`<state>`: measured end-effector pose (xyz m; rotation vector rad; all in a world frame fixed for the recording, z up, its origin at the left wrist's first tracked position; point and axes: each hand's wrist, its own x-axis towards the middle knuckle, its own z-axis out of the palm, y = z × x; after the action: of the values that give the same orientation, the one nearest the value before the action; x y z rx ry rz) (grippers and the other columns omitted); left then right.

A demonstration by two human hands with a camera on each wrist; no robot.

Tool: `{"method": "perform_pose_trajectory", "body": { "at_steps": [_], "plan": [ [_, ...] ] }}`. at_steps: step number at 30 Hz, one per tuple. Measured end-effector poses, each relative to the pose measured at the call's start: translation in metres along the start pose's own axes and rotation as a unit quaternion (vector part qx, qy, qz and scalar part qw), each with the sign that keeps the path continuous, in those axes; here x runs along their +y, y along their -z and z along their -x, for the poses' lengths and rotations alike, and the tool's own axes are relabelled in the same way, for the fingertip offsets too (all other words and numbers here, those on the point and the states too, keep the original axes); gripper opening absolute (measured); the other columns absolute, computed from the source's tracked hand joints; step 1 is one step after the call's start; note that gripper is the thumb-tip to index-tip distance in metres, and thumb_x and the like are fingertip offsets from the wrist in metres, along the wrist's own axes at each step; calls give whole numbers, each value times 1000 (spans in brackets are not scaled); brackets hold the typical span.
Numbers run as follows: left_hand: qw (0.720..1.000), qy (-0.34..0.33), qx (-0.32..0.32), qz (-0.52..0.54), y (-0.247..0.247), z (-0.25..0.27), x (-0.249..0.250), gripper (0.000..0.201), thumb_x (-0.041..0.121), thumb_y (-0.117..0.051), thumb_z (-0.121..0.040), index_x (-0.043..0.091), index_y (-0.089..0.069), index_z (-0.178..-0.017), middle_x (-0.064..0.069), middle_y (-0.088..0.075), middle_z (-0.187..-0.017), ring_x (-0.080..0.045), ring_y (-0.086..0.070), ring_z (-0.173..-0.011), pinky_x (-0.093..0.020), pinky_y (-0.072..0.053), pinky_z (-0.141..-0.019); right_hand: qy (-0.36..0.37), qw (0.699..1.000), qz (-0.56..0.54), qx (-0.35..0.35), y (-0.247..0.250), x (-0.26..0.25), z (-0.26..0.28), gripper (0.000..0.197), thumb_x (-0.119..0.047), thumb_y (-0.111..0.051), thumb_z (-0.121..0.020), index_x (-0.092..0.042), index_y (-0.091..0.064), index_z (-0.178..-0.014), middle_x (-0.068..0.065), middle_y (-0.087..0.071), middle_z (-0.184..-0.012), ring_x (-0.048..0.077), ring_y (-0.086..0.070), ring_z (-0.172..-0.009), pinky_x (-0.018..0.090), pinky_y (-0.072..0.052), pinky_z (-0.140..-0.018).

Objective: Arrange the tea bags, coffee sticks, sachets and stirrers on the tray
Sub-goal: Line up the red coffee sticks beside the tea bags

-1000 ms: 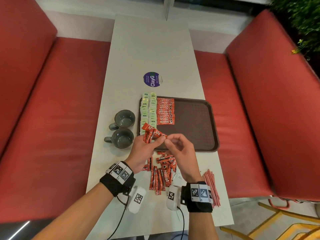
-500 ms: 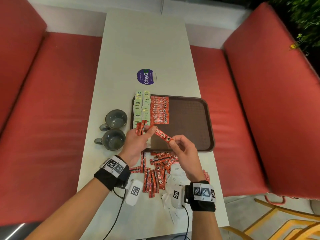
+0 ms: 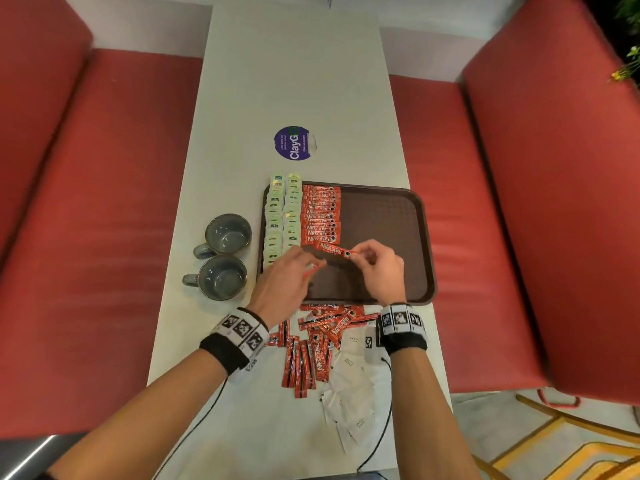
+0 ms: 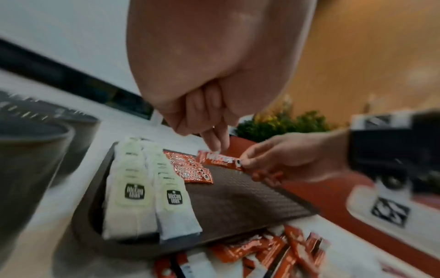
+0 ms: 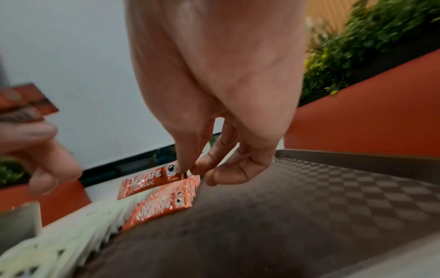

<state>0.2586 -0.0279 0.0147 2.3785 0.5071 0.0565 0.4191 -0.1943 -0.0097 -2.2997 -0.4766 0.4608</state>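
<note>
Right hand (image 3: 381,268): grip pinched on one end of a red foil coffee stick (image 3: 335,250), now lowered over the brown plastic tray (image 3: 420,237) at the near end of the laid red row; half a second ago it was above the tray's near edge. Left hand (image 3: 289,275): grip closed on spare red sticks (image 5: 23,102), fingertip touching the carried stick. Loose red sticks (image 3: 320,337) and white paper sachets (image 3: 349,393) lie at the tabletop's (image 3: 294,81) near edge.

On the worktop (image 3: 298,81) the tray (image 3: 388,209) is placed. In its left part two rows of tea bags (image 3: 282,216) are laid, with a row of coffee sticks (image 3: 321,214) just right of them. Two cups (image 3: 221,258) are found left of the tray. Before the tray, loose coffee sticks (image 3: 311,348) and sachets (image 3: 353,393) are spread.
</note>
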Motion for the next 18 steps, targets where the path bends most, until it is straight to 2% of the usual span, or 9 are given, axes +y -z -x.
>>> {"method": "perform_pose_trajectory", "body": {
  "at_steps": [2, 4, 6, 12, 18],
  "plan": [
    [993, -26, -41, -111, -9, -3, 4, 28, 19, -61, -107, 20, -67, -134, 2, -59, -135, -19, -70, -98, -32, -58, -78, -7, 999, 25, -35, -12, 1, -19, 7, -26, -79, -99, -30, -77, -94, -13, -74, -87, 8, -69, -91, 41, -59, -94],
    [980, -27, -55, -190, -13, -8, 8, 28, 18, -60, -107, 16, -63, -135, -1, -56, -135, -27, -72, -92, -37, -51, -67, -12, 998, 39, -56, -24, 1, -34, 7, -27, -80, -98, -29, -77, -93, -12, -75, -87, 12, -71, -90, 44, -61, -92],
    [969, -25, -58, -240, -16, -16, 10, 29, 17, -60, -106, 15, -62, -134, -3, -55, -135, -31, -72, -87, -40, -47, -62, -15, 996, 54, -67, -33, 2, -44, 7, -28, -82, -97, -30, -77, -93, -12, -75, -87, 15, -72, -91, 45, -62, -92],
    [952, -3, -91, -292, -19, -44, 10, 35, 11, -70, -98, 10, -61, -132, -9, -51, -142, -34, -73, -88, -41, -47, -61, -43, 995, 74, -59, -42, 5, -56, 4, -28, -77, -100, -29, -75, -97, -6, -74, -95, 20, -70, -95, 44, -61, -89],
    [946, 14, -99, -309, -17, -55, 7, 35, 7, -66, -100, 8, -59, -134, -10, -50, -145, -34, -73, -94, -42, -46, -64, -70, 994, 71, -45, -45, -2, -58, 2, -32, -74, -102, -31, -72, -101, -5, -74, -104, 19, -68, -97, 41, -57, -87]
  ]
}}
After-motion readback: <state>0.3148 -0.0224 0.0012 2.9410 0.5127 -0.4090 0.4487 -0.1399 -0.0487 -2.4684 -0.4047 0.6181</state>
